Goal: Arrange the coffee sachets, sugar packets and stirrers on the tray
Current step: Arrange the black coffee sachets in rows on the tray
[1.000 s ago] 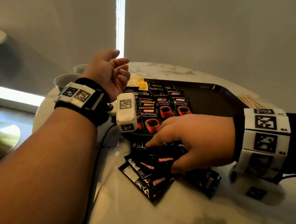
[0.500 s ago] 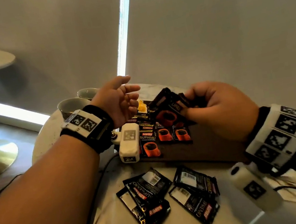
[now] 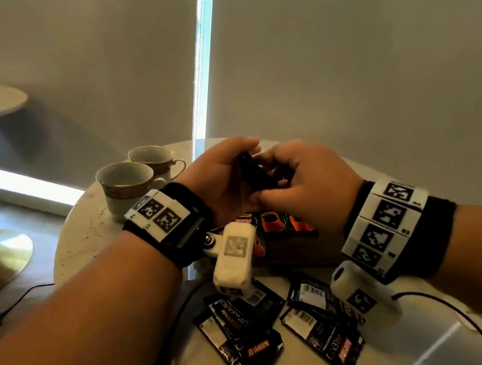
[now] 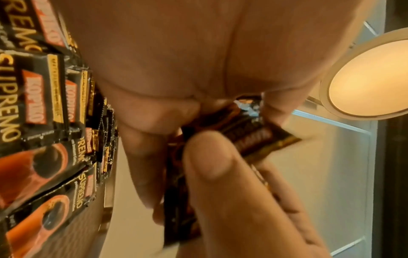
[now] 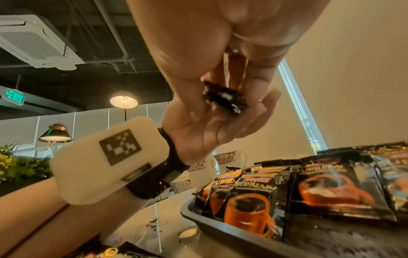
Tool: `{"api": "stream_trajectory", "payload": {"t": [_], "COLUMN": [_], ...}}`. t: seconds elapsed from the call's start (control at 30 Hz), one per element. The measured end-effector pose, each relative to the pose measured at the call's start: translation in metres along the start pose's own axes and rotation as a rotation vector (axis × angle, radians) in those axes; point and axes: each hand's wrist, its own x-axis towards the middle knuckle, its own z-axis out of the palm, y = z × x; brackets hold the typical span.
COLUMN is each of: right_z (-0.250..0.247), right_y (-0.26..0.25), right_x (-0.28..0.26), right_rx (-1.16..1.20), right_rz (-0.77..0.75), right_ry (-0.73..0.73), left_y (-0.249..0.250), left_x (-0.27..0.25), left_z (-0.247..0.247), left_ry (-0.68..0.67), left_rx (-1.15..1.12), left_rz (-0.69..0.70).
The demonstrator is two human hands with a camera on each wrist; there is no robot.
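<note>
Both hands meet above the dark tray [image 3: 295, 257]. My right hand [image 3: 270, 179] pinches a small bunch of black coffee sachets [image 3: 251, 172] edge-on, and my left hand [image 3: 243, 163] curls round the same bunch. The right wrist view shows the held sachets [image 5: 223, 97] against the left palm. In the left wrist view a right thumb [image 4: 209, 157] presses on the held sachets [image 4: 253, 137]. Rows of sachets [image 3: 274, 221] lie in the tray [image 5: 220, 225]. Several loose sachets [image 3: 244, 333] lie on the table in front of it. Sugar packets and stirrers are hidden.
Two gold-rimmed cups [image 3: 126, 184] stand on the round marble table [image 3: 84, 238] at the far left of the tray. A black cable [image 3: 168, 326] runs across the table's near left edge. A grey wall stands close behind.
My right hand lifted sachets from the loose pile on the table and carried them up and left to my left hand, which has taken hold of them too. The head view tilted upward.
</note>
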Motion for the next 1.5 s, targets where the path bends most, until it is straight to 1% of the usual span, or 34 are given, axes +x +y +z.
{"api": "stream_trajectory", "payload": {"t": [0.03,0.13,0.23,0.27,0.3,0.33,0.43,0.47,0.53,0.6,0.67,0.73,0.87,0.93,1.0,1.07,1.13,1.27,1.4,1.5], "right_z": [-0.001,-0.005,-0.012,-0.015,-0.02,-0.025,-0.035,-0.036,-0.034,-0.028,-0.022,-0.018,-0.016,-0.017,-0.017,-0.017,-0.017,-0.019,-0.023,-0.019], "right_y": [0.001,0.004,0.008,0.012,0.015,0.018,0.015,0.013,0.007,0.006,0.007,0.009,0.011,0.011,0.012,0.013,0.013,0.01,0.005,0.0], "right_x": [0.0,-0.005,-0.015,-0.02,-0.024,-0.029,-0.046,-0.051,-0.059,-0.066,-0.072,-0.076,-0.078,-0.078,-0.078,-0.078,-0.078,-0.077,-0.08,-0.084], "right_rx": [-0.011,-0.016,0.159,0.154,0.126,0.107,-0.061,-0.113,-0.193,-0.262,-0.305,-0.318,-0.307,-0.311,-0.305,-0.303,-0.303,-0.297,-0.337,-0.365], "right_rz": [0.0,0.007,0.155,0.198,0.235,0.262,0.295,0.305,0.332,0.31,0.283,0.268,0.272,0.275,0.282,0.281,0.277,0.273,0.287,0.285], "right_ry": [-0.039,-0.116,-0.077,-0.074,-0.118,-0.206,-0.589,-0.689,-0.831,-0.911,-0.926,-0.901,-0.874,-0.871,-0.871,-0.87,-0.865,-0.882,-0.954,-0.963], "left_y": [0.0,-0.001,0.001,0.001,0.003,0.003,0.002,0.002,0.001,0.0,-0.001,-0.001,0.0,-0.001,-0.002,-0.002,-0.002,0.001,0.003,0.002], "left_x": [-0.001,-0.001,0.003,0.003,0.004,0.005,0.008,0.008,0.008,0.008,0.006,0.004,0.003,0.003,0.004,0.005,0.005,0.003,0.008,0.007], "left_z": [0.004,0.009,0.005,0.003,0.002,0.001,-0.003,-0.004,-0.005,-0.006,-0.005,-0.005,-0.005,-0.008,-0.009,-0.009,-0.009,-0.011,-0.015,-0.008], "left_ry": [0.02,0.165,0.286,0.32,0.337,0.34,0.324,0.318,0.308,0.291,0.265,0.247,0.259,0.241,0.24,0.291,0.345,0.362,0.436,0.455], "left_rx": [-0.013,-0.098,-0.127,-0.111,-0.101,-0.109,-0.175,-0.17,-0.147,-0.113,-0.049,-0.008,-0.049,-0.073,-0.055,-0.015,-0.014,-0.013,-0.092,-0.102], "left_rz": [0.013,0.084,0.069,0.064,0.065,0.067,0.106,0.112,0.111,0.105,0.077,0.056,0.057,0.059,0.08,0.113,0.118,0.066,0.077,0.064]}}
